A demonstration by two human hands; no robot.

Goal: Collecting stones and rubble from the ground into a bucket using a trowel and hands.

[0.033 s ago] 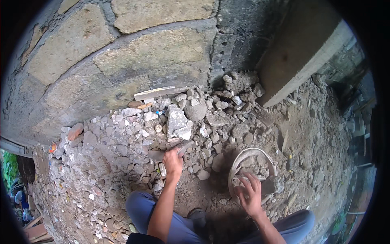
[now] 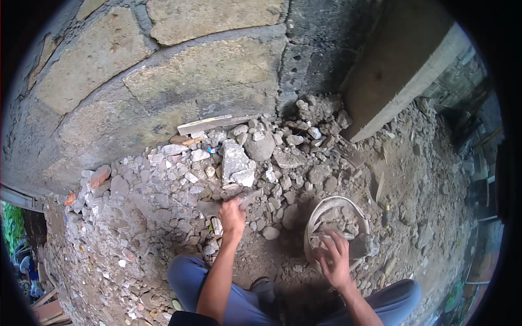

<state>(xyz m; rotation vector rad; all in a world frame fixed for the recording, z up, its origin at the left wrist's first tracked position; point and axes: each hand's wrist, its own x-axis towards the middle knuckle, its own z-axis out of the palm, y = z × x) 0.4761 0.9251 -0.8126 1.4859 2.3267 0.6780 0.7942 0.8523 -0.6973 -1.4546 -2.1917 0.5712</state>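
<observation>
My left hand [image 2: 232, 218] is closed round a flat grey piece [image 2: 251, 196], which juts out past the fingers to the right, just above the rubble. Whether it is stone or a tool's blade cannot be made out. My right hand [image 2: 334, 258] reaches over a round pale bucket [image 2: 310, 228], its fingers bent and apart. Stones and broken rubble [image 2: 343, 220] lie inside the bucket. A dark grey block [image 2: 360, 247] sits against the bucket's right side, beside my right hand. The undersides of the right fingers are hidden.
A stone block wall [image 2: 206, 70] rises along the far side, with a thin wooden strip [image 2: 204, 125] at its foot. A pale chunk of concrete [image 2: 237, 163] and a rounded stone [image 2: 260, 145] lie ahead. A thick post [image 2: 402, 65] leans in at the right.
The flat piece in my left hand has shifted slightly to the right. My right hand stays over the bucket.
</observation>
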